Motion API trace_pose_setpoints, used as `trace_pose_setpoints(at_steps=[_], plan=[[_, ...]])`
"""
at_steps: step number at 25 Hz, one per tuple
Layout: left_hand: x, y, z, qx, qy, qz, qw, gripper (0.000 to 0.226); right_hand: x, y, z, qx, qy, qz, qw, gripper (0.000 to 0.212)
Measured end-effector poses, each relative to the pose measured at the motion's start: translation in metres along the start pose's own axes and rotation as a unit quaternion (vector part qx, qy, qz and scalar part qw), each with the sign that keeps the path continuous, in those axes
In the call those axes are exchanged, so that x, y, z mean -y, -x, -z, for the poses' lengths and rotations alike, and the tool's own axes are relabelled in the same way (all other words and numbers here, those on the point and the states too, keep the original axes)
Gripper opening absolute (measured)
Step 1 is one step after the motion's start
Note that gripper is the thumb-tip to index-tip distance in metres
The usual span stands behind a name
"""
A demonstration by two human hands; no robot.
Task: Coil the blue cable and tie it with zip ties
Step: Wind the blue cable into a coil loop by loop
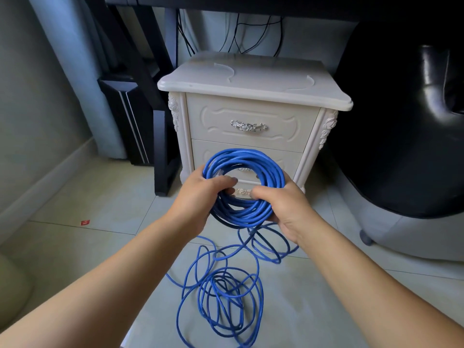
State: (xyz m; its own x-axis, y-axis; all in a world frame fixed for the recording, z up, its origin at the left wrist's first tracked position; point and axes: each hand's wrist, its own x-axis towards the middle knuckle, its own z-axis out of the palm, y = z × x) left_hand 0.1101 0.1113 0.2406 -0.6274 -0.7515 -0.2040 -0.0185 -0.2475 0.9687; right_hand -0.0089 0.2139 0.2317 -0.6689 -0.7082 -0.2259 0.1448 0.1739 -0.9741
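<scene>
A round coil of blue cable (247,159) is held up in front of the nightstand's drawers. My left hand (200,197) grips the coil's lower left side, fingers curled through the ring. On the lower right side my right hand (283,207) holds the bundle, thumb over the strands. A clear plug shows at the coil's left edge by my left fingers. The rest of the cable hangs from the coil and lies in loose tangled loops (223,295) on the floor tiles below. Several clear zip ties (229,69) lie on the nightstand top.
The white carved nightstand (251,96) stands straight ahead. A black desk leg (160,146) and a dark panel are to its left, a black chair (401,121) to its right. Black wires hang behind. A small red scrap (84,222) lies on the tiles at left.
</scene>
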Motion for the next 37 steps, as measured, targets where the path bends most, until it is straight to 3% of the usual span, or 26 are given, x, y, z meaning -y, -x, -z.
trace_pose_setpoints(at_steps=[2, 4, 5, 8, 11, 14, 18, 21, 25, 28, 32, 34, 37], plan=[[-0.005, -0.003, 0.007, 0.055, -0.064, 0.017, 0.996, 0.017, 0.003, -0.001, 0.005, -0.025, 0.034, 0.035, 0.999, 0.031], [-0.007, -0.005, 0.012, 0.064, -0.181, -0.027, 0.981, 0.035, 0.008, 0.002, 0.009, -0.024, 0.129, 0.085, 0.988, 0.031], [-0.007, -0.004, 0.012, 0.055, -0.247, -0.082, 0.964, 0.044, 0.011, 0.005, 0.009, -0.017, 0.193, 0.109, 0.975, 0.031], [-0.006, -0.001, 0.006, 0.094, -0.414, -0.252, 0.870, 0.065, 0.011, 0.016, 0.000, 0.037, 0.366, 0.183, 0.912, 0.037], [-0.005, 0.006, 0.002, 0.102, -0.470, -0.247, 0.841, 0.051, 0.014, 0.024, -0.006, 0.061, 0.439, 0.196, 0.875, 0.037], [-0.009, 0.005, 0.005, 0.061, -0.411, -0.225, 0.881, 0.019, 0.023, 0.019, 0.009, 0.059, 0.376, 0.149, 0.912, 0.055], [-0.018, -0.004, 0.012, 0.024, -0.197, -0.150, 0.969, 0.018, 0.029, 0.015, 0.028, 0.143, 0.196, 0.062, 0.968, 0.070], [-0.017, -0.007, 0.014, -0.006, -0.105, -0.111, 0.988, 0.015, 0.029, 0.015, 0.028, 0.169, 0.148, 0.030, 0.974, 0.071], [-0.016, -0.007, 0.013, -0.055, -0.027, -0.073, 0.995, 0.012, 0.030, 0.006, 0.034, 0.190, 0.149, 0.005, 0.970, 0.099], [-0.017, -0.003, 0.007, -0.071, -0.005, -0.070, 0.995, 0.013, 0.029, 0.009, 0.026, 0.175, 0.135, 0.029, 0.975, 0.080], [-0.011, 0.006, -0.010, -0.048, 0.007, -0.066, 0.997, 0.014, 0.013, 0.004, 0.003, 0.021, 0.030, 0.066, 0.997, 0.031], [-0.013, 0.010, -0.012, 0.046, 0.036, -0.050, 0.997, 0.016, 0.013, 0.000, 0.005, -0.042, -0.035, 0.053, 0.997, 0.027], [-0.020, 0.004, 0.000, 0.174, 0.068, 0.017, 0.982, 0.040, 0.022, -0.003, 0.017, -0.048, -0.163, -0.012, 0.985, 0.021]])
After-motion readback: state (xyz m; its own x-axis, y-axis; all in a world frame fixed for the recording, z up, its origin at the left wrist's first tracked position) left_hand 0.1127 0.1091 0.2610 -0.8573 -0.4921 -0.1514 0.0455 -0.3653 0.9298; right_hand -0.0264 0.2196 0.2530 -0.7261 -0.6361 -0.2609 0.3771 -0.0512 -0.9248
